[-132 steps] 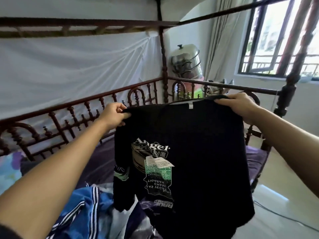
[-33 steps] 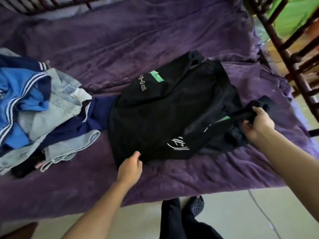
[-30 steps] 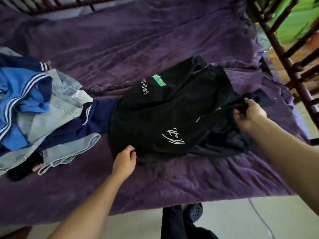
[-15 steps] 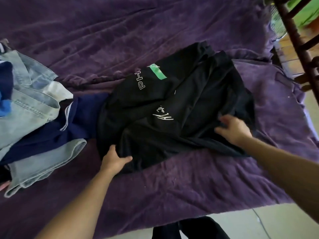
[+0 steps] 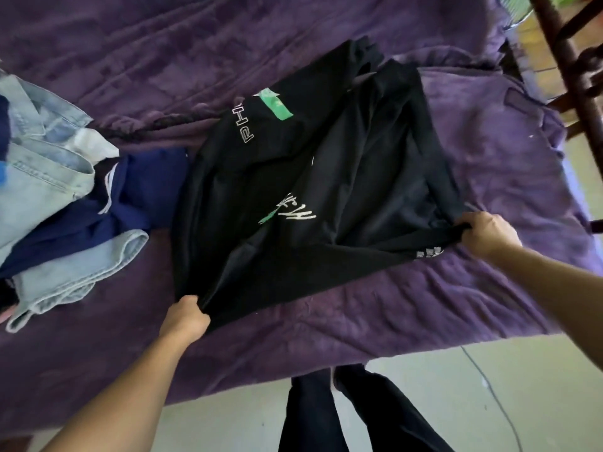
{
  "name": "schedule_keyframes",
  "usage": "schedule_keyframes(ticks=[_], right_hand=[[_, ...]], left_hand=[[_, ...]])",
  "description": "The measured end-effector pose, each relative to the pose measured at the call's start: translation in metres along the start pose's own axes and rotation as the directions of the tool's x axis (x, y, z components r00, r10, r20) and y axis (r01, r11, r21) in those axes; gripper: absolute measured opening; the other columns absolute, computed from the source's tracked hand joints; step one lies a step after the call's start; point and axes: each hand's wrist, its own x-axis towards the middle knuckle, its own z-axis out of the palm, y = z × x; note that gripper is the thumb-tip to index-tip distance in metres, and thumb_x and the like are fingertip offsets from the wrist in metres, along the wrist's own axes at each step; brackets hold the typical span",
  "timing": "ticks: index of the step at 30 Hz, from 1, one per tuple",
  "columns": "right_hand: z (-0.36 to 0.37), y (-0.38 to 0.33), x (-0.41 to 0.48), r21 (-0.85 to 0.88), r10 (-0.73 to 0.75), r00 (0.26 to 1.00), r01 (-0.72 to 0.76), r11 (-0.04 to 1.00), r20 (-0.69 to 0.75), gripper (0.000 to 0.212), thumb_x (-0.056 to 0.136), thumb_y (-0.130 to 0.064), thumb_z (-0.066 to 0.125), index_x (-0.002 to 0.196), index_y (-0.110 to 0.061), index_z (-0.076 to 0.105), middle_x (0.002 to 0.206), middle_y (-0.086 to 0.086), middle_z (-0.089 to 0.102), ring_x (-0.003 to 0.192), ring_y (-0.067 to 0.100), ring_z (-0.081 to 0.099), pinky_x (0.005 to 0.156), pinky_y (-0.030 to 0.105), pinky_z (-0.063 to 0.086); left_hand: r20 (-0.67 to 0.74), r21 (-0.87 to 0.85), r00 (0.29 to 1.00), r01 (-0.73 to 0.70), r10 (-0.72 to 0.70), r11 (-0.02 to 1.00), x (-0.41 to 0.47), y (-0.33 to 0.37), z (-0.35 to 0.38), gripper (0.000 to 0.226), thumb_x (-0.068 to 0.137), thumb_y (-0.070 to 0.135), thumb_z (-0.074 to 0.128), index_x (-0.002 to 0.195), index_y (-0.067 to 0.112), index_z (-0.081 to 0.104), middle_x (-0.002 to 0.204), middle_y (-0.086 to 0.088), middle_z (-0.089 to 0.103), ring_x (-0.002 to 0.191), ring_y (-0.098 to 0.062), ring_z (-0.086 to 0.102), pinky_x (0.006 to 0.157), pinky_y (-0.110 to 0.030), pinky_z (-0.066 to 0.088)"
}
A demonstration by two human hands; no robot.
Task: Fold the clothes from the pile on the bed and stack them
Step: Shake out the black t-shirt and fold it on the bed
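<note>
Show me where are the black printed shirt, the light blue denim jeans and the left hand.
black printed shirt (image 5: 375,164), head view, plain cloth right of the print
light blue denim jeans (image 5: 42,177), head view, waistband area
left hand (image 5: 186,316), head view, back of the hand

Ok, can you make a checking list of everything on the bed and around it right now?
Surface: purple blanket covers the bed, wrinkled, hanging over the near edge.
Job's things: black shirt lies partly folded on the blanket, white lettering and a green patch showing; pile of clothes at the left, with light denim and a navy piece touching the shirt's left side.
Clutter: nothing seen.
Grippers: left hand pinches the shirt's near corner; right hand grips bunched fabric at its right end.
Cables: thin cable runs across the pale floor.
Surroundings: dark wooden bed frame at top right; the person's dark trouser legs stand by the bed.
</note>
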Motion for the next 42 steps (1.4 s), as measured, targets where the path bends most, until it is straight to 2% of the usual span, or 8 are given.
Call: schedule_keyframes(ticks=[4, 8, 12, 16, 23, 29, 36, 42], right_hand=[[-0.011, 0.029, -0.001, 0.097, -0.022, 0.999, 0.024, 0.995, -0.026, 0.044, 0.081, -0.018, 0.064, 0.125, -0.021, 0.06, 0.122, 0.016, 0.061, 0.113, 0.037, 0.055, 0.09, 0.043, 0.047], [0.004, 0.059, 0.0, -0.151, -0.15, 0.982, 0.167, 0.974, 0.115, 0.084, 0.07, -0.032, 0.077, 0.144, -0.035, 0.038, 0.147, 0.005, 0.038, 0.132, 0.032, 0.036, 0.1, 0.047, 0.04], [0.03, 0.086, 0.01, -0.037, -0.236, 0.967, 0.233, 0.972, -0.093, 0.044, 0.077, -0.022, 0.074, 0.12, -0.029, 0.065, 0.143, -0.003, 0.048, 0.13, 0.026, 0.04, 0.098, 0.047, 0.044], [0.015, 0.094, 0.022, 0.286, -0.167, 0.973, 0.208, 0.936, -0.162, 0.032, 0.077, -0.01, 0.075, 0.109, -0.013, 0.072, 0.135, 0.001, 0.058, 0.124, 0.025, 0.052, 0.105, 0.037, 0.04], [-0.042, 0.03, 0.065, 0.756, 0.037, 0.99, 0.08, 0.65, -0.136, 0.024, 0.088, -0.026, 0.065, 0.067, -0.017, 0.059, 0.044, -0.018, 0.051, 0.049, -0.005, 0.047, 0.053, 0.016, 0.041], [-0.006, 0.02, 0.107, 0.178, -0.01, 0.973, 0.053, 0.983, -0.232, 0.041, 0.101, -0.042, 0.036, 0.109, -0.006, 0.053, 0.111, 0.03, 0.059, 0.103, 0.047, 0.055, 0.082, 0.046, 0.043], [0.017, -0.017, 0.079, -0.167, -0.46, 0.744, 0.437, 0.884, -0.485, 0.044, 0.091, -0.037, 0.05, 0.131, -0.021, 0.049, 0.136, 0.011, 0.048, 0.123, 0.035, 0.044, 0.095, 0.048, 0.035], [0.053, -0.064, 0.052, -0.169, -0.488, 0.838, 0.532, 0.829, 0.246, 0.058, 0.095, -0.044, 0.05, 0.148, -0.028, 0.033, 0.16, 0.002, 0.018, 0.147, 0.021, 0.012, 0.111, 0.046, 0.028]], left_hand=[[-0.208, 0.196, 0.969, -0.092, 0.133, 0.976, -0.018, 0.029, 0.02, 0.049, 0.081, 0.013, 0.062, 0.128, 0.016, 0.049, 0.119, -0.014, 0.051, 0.11, -0.035, 0.051, 0.085, -0.042, 0.047], [-0.446, 0.26, 0.631, -0.587, 0.635, 0.767, -0.021, 0.114, 0.039, 0.038, 0.069, -0.001, 0.068, 0.106, 0.01, 0.069, 0.109, -0.016, 0.059, 0.097, -0.041, 0.056, 0.079, -0.049, 0.05], [-0.201, 0.473, 0.376, -0.772, 0.905, 0.426, -0.036, 0.219, 0.062, 0.046, 0.081, 0.017, 0.066, 0.126, 0.023, 0.06, 0.138, -0.005, 0.051, 0.131, -0.031, 0.04, 0.103, -0.048, 0.037], [0.103, 0.624, 0.563, -0.679, 0.82, 0.388, -0.028, 0.246, 0.072, 0.049, 0.092, 0.054, 0.045, 0.133, 0.028, 0.048, 0.127, -0.002, 0.059, 0.133, -0.021, 0.035, 0.115, -0.042, 0.015], [-0.339, 0.527, 0.583, -0.533, 0.739, 0.662, -0.007, 0.214, 0.045, 0.037, 0.094, 0.044, 0.048, 0.108, 0.013, 0.064, 0.111, -0.008, 0.063, 0.11, -0.032, 0.05, 0.088, -0.045, 0.036], [-0.537, 0.33, 0.525, -0.59, 0.66, 0.737, 0.003, 0.211, 0.055, 0.047, 0.092, 0.022, 0.058, 0.137, 0.012, 0.046, 0.141, -0.017, 0.04, 0.11, -0.036, 0.051, 0.088, -0.048, 0.049], [-0.487, 0.268, 0.746, -0.367, 0.454, 0.891, 0.013, 0.169, 0.072, 0.055, 0.092, 0.034, 0.056, 0.141, 0.013, 0.041, 0.143, -0.018, 0.039, 0.124, -0.038, 0.044, 0.092, -0.052, 0.042], [-0.469, 0.194, 0.837, -0.214, 0.282, 0.957, 0.003, 0.117, 0.065, 0.058, 0.092, 0.034, 0.056, 0.144, 0.018, 0.036, 0.148, -0.014, 0.034, 0.136, -0.032, 0.031, 0.105, -0.051, 0.031]])
